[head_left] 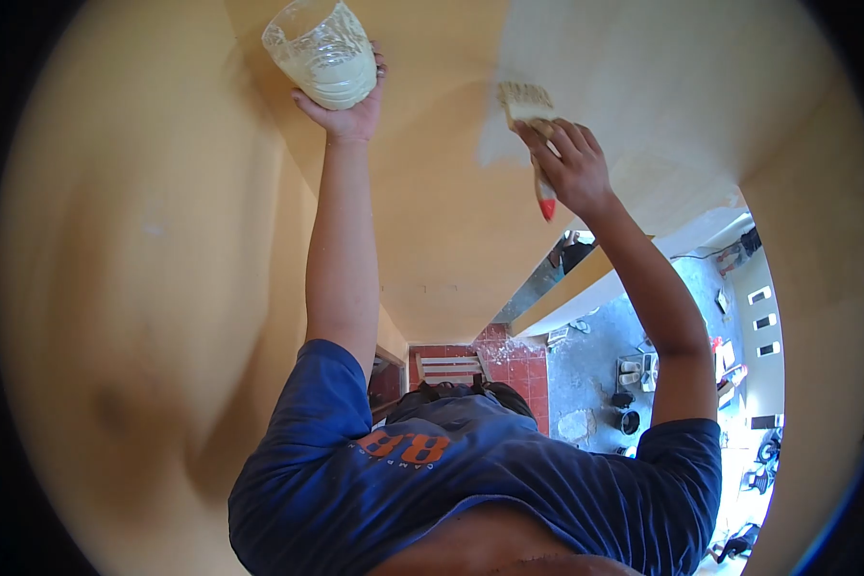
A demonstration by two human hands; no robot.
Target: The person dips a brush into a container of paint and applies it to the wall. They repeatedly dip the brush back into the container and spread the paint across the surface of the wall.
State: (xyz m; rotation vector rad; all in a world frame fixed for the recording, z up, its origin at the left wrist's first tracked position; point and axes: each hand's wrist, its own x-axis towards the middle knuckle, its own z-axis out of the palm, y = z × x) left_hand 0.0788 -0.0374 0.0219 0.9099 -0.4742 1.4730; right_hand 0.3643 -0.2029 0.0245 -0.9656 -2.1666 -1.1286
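My left hand point(353, 117) is raised and wrapped around the lower part of a clear plastic tub point(324, 60) that looks like a cut-off bottle. Thick cream-coloured paint fills its lower part and smears its inner wall. In my right hand point(574, 165) is a wide paintbrush point(530, 108), its bristles pointing up and its red-tipped handle hanging below my fingers. The bristles are coated pale and overlap the edge of a whitish painted patch point(586, 67) on the yellow-orange wall point(422, 192).
A second yellow wall point(144, 250) stands close on my left. Far below are red floor tiles point(523, 370), a slatted wooden piece point(451, 369) and a grey floor point(595, 360) with a black bucket point(628, 420) and scattered items. An opening point(547, 278) cuts the wall under my right arm.
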